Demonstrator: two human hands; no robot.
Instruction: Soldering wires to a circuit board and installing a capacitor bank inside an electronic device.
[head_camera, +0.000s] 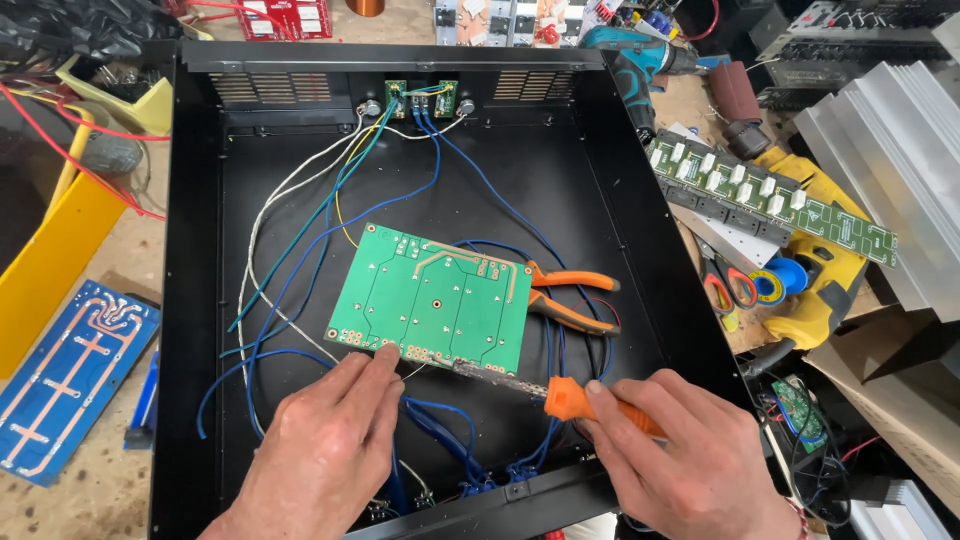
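Inside the black metal chassis (190, 300), the left hand (320, 450) is pressing its fingertips on the near edge of the green circuit board (430, 298) while the right hand (680, 460) is gripping an orange-handled soldering iron (560, 395), its tip meeting that edge, with orange pliers (570, 295) lying just beside among blue wires (290, 280).

Soldering a green board inside a black chassis

The left hand (325, 450) presses the green circuit board (432, 298) at its seven o'clock edge; the right hand (680, 455) grips an orange-handled soldering iron (560, 395), tip touching the board's five o'clock edge. Orange pliers (570, 297) lie at three o'clock, inside the black chassis (190, 300).
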